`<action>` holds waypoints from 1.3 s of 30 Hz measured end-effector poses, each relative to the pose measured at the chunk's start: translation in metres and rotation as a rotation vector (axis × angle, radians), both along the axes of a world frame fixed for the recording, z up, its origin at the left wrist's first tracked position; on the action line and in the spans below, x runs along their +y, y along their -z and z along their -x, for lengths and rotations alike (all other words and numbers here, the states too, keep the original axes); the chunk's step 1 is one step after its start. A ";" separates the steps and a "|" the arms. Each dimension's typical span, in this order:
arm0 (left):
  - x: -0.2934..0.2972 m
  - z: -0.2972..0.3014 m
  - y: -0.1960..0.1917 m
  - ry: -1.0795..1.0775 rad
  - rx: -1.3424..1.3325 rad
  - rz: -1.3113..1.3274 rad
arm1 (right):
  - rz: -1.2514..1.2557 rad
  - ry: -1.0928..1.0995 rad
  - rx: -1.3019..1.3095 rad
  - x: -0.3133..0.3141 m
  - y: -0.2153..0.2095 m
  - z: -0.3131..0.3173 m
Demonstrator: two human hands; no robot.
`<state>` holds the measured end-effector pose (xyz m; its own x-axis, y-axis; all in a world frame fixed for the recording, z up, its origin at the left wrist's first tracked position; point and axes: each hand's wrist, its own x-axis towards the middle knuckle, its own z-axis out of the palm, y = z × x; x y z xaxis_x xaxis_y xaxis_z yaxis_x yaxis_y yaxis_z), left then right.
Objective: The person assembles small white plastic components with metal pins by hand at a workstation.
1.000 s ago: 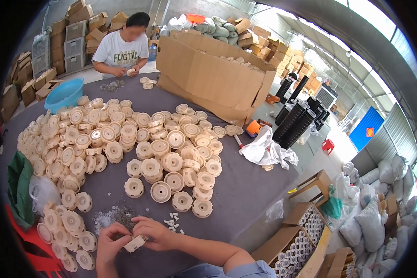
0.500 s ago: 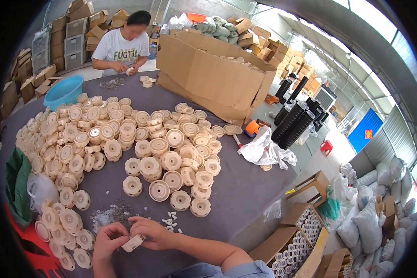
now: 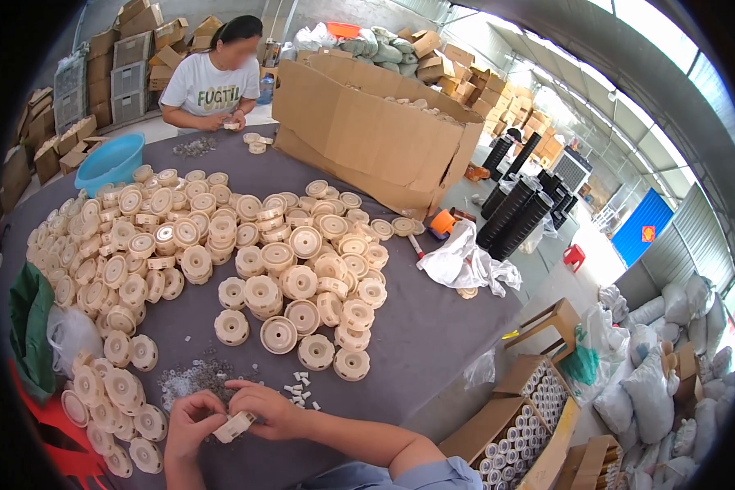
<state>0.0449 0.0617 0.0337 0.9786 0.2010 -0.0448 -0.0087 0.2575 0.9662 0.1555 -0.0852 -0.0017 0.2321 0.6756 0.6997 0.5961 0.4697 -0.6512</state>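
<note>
a cream disc [image 3: 234,428], likely light, stiff and smooth, best held by its edge, sits pinched in the right hand [image 3: 265,410] over the table [image 3: 433,351], the left hand [image 3: 193,422] curled beside it, its grip impossible to tell.

A short-slv. top [image 3: 351,477] in dull grey-blue is worn; its cloth is softly creased, w/ darker folds seen nr. the lower edge; the R sleeve [image 3: 439,475], same colour, is cut wide & ended nr. the elbow; R forearm [image 3: 359,437] & R hand [image 3: 269,410] are left bare; L forearm [image 3: 184,472] & L hand [image 3: 193,420] are likewise uncovered; the L sleeve is hidden; fine details, e.g. stitching, can't be made out.
</note>
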 end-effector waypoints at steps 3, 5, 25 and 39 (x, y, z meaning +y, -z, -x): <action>0.000 0.000 0.000 0.000 -0.013 0.006 | 0.012 0.012 -0.014 0.000 0.001 0.001; 0.000 0.000 -0.001 0.000 -0.009 0.002 | 0.007 0.015 -0.017 0.000 0.002 0.001; -0.002 -0.003 0.004 -0.212 -0.008 -0.114 | 0.061 -0.073 0.230 -0.001 -0.002 -0.001; -0.004 -0.001 0.006 -0.210 -0.092 -0.283 | 0.216 -0.156 0.491 -0.006 0.003 0.001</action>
<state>0.0461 0.0582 0.0275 0.9118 0.3902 0.1280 -0.1236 -0.0364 0.9917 0.1546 -0.0908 -0.0051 0.3814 0.8441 0.3767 0.1329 0.3533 -0.9260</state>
